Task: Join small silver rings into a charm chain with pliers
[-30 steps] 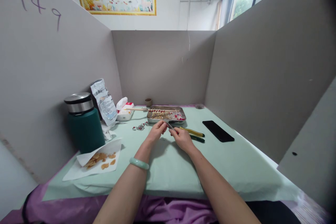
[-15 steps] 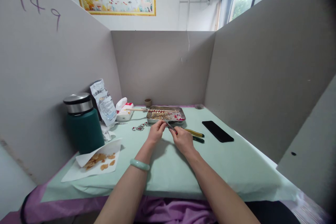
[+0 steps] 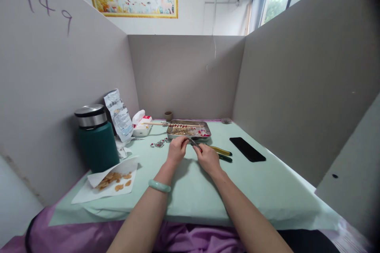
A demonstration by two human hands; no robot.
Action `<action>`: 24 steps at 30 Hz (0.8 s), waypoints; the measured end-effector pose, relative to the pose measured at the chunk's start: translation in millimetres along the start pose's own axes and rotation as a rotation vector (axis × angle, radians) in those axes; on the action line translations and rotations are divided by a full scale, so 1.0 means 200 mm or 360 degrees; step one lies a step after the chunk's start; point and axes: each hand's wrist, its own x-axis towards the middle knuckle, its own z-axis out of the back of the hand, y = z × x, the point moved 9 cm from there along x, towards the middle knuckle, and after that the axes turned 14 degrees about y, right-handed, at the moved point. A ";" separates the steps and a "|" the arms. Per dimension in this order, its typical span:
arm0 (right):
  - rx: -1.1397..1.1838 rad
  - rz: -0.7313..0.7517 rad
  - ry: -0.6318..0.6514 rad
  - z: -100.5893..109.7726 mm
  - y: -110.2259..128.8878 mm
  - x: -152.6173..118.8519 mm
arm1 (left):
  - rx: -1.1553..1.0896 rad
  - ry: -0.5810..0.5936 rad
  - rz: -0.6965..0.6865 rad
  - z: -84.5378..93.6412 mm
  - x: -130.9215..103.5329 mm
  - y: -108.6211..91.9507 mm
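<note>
My left hand (image 3: 177, 151), with a pale green bangle (image 3: 159, 185) on its wrist, is closed in a pinch just in front of the metal tray. What its fingertips hold is too small to make out. My right hand (image 3: 208, 159) is closed around small pliers (image 3: 193, 142) whose metal tip points at the left fingertips; a bit of red shows at the grip. The metal tray (image 3: 210, 133) holds gold-coloured bits and red beads, and a thin stick (image 3: 191, 125) strung with red beads lies across it. A beaded chain (image 3: 160, 143) rests left of the tray.
Beside my right hand lies a tool with yellow and green handles (image 3: 222, 151). Farther right is a black phone-like slab (image 3: 247, 149). At left stand a green flask (image 3: 97, 146), a foil pouch (image 3: 119, 114) and a tissue pack (image 3: 143, 128). Brown flakes lie on white paper (image 3: 123, 189).
The whole view has shifted slightly to the right. Both hands keep nearly the same pose, fingertips and pliers tip close together.
</note>
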 end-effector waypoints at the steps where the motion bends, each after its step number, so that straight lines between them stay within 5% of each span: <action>1: 0.0004 -0.0009 -0.0002 0.00 0.00 0.00 | 0.0049 -0.0014 -0.0004 0.00 0.00 0.00; 24: -0.0035 0.0016 0.0031 -0.01 0.01 0.00 | 0.0219 -0.0070 -0.0050 0.01 -0.01 -0.02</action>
